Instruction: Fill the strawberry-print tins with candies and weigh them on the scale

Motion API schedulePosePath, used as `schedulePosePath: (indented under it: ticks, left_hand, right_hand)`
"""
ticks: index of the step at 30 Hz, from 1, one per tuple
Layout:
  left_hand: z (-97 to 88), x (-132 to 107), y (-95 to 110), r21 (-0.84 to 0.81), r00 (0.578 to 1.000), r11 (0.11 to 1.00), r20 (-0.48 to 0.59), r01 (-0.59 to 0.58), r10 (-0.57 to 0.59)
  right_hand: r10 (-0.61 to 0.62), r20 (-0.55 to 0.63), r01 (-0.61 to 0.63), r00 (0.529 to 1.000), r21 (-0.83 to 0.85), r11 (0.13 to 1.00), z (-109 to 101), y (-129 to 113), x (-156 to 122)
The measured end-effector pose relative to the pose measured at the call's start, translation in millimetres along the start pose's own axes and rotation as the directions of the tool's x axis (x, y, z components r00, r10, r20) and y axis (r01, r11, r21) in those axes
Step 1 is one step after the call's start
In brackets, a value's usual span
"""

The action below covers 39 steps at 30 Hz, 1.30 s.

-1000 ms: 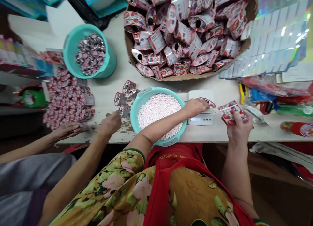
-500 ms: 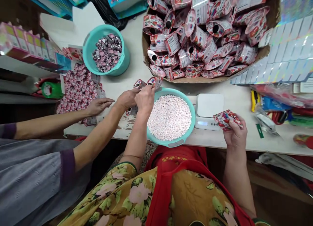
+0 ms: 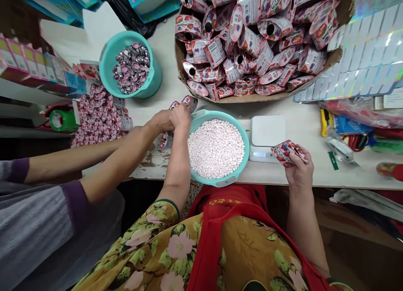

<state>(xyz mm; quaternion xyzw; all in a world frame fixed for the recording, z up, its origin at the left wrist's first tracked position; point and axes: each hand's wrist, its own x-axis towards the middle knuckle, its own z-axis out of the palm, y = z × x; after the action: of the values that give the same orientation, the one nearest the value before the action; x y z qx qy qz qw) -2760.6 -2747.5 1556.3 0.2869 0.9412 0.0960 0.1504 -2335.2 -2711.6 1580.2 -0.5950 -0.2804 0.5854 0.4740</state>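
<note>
My right hand pinches a flattened red printed packet beside the white scale. At the left rim of the turquoise basin, my left hand is closed on a red printed packet that pokes out beyond the fingers. Small pale pink and white pellets fill the basin. A co-worker's hand presses close against my left hand, partly behind it. Another packet stands just under that co-worker's hand.
A cardboard box heaped with open printed packets stands at the back. Left of it is a turquoise bucket of small round lids, near a pile of small pink packets. A yellow cutter and plastic bags lie at right.
The co-worker's farther hand has moved right, toward the packets by my left hand. My left hand stays by the basin's rim, and my right hand still holds its packet. The view has shifted slightly.
</note>
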Motion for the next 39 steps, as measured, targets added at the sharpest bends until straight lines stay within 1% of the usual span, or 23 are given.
schedulePosePath:
  ticks: [2,5,7,9,11,13,14,16,17,18,20,21,23,25,27,29,30,31,32,34,35,37,39]
  left_hand:
    - [12.6,20,4,0.004,0.999,1.000,0.049,0.011,-0.012]
    - [26.1,46,6,0.010,0.997,1.000,0.078,0.001,-0.002]
    - [26.7,55,4,-0.007,0.993,1.000,0.118,-0.005,0.006]
    - [20.7,53,0,-0.062,0.986,0.998,0.166,-0.006,0.016]
    - [13.8,36,-4,-0.177,0.991,0.984,0.123,-0.021,0.043]
    - [14.1,4,-3,-0.281,0.997,0.957,0.010,-0.068,0.073]
    - [18.9,-16,1,-0.316,0.994,0.943,-0.027,-0.106,0.103]
    - [37.3,-58,13,-0.356,0.974,0.912,0.014,-0.205,0.224]
    - [49.3,-77,21,-0.389,0.943,0.878,0.062,-0.279,0.327]
    - [61.5,-93,28,-0.413,0.898,0.838,0.097,-0.356,0.430]
    - [81.5,-116,40,-0.400,0.816,0.782,0.128,-0.477,0.563]
    - [87.7,-123,43,-0.367,0.790,0.773,0.141,-0.518,0.596]
    - [92.3,-130,42,-0.285,0.768,0.782,0.185,-0.555,0.613]
    - [90.4,-131,31,-0.229,0.782,0.815,0.234,-0.533,0.578]
    - [87.6,-131,16,-0.227,0.833,0.860,0.230,-0.457,0.504]
    - [85.9,-129,4,-0.340,0.898,0.880,0.172,-0.333,0.406]
    - [84.8,-127,-1,-0.442,0.927,0.861,0.142,-0.253,0.346]
    - [82.5,-126,-3,-0.559,0.953,0.813,0.126,-0.162,0.277]
    - [78.7,-125,-5,-0.674,0.970,0.736,0.131,-0.065,0.205]
    - [65.2,-126,-3,-0.846,0.974,0.519,0.205,0.124,0.101]
    - [55.8,-128,-1,-0.893,0.964,0.402,0.254,0.201,0.081]
    - [34.6,-135,5,-0.936,0.943,0.197,0.317,0.292,0.106]
    - [15.8,-143,12,-0.952,0.940,0.065,0.305,0.298,0.152]
  right_hand:
    - [0.003,0.000,-0.003,1.000,0.001,1.000,1,0,-1]
    - [0.020,0.012,-0.020,1.000,0.007,1.000,1,-2,-3]
    - [0.028,0.022,-0.028,0.999,0.009,1.000,1,-3,-4]
    - [0.029,0.028,-0.029,0.999,0.005,1.000,0,-2,-5]
    - [0.027,0.034,-0.027,0.999,-0.003,1.000,-1,0,-6]
    - [0.033,0.053,-0.033,0.998,-0.004,0.999,1,2,-7]
    - [0.038,0.061,-0.038,0.997,-0.001,0.999,2,3,-8]
    - [0.051,0.080,-0.051,0.995,-0.005,0.999,7,5,-11]
    - [0.060,0.092,-0.059,0.994,-0.017,0.998,10,7,-13]
    - [0.071,0.106,-0.067,0.992,-0.042,0.997,14,8,-15]
    - [0.094,0.149,-0.077,0.984,-0.117,0.990,23,12,-22]
    - [0.104,0.175,-0.076,0.979,-0.156,0.985,27,14,-26]
    - [0.105,0.226,-0.053,0.968,-0.226,0.973,36,19,-33]
    - [0.076,0.273,0.006,0.959,-0.287,0.958,46,21,-41]
    - [0.042,0.324,0.081,0.945,-0.356,0.931,58,22,-49]
    - [0.020,0.385,0.158,0.923,-0.424,0.892,71,21,-57]
    - [0.011,0.415,0.196,0.910,-0.453,0.870,78,21,-60]
    - [-0.002,0.444,0.239,0.896,-0.477,0.846,85,20,-64]
    - [-0.021,0.475,0.288,0.880,-0.496,0.819,92,21,-67]
    - [-0.064,0.550,0.402,0.833,-0.521,0.753,104,24,-74]
    - [-0.080,0.591,0.459,0.803,-0.527,0.715,110,26,-77]
    - [-0.088,0.669,0.561,0.738,-0.536,0.631,122,34,-84]
    - [-0.060,0.721,0.628,0.690,-0.556,0.544,133,43,-90]
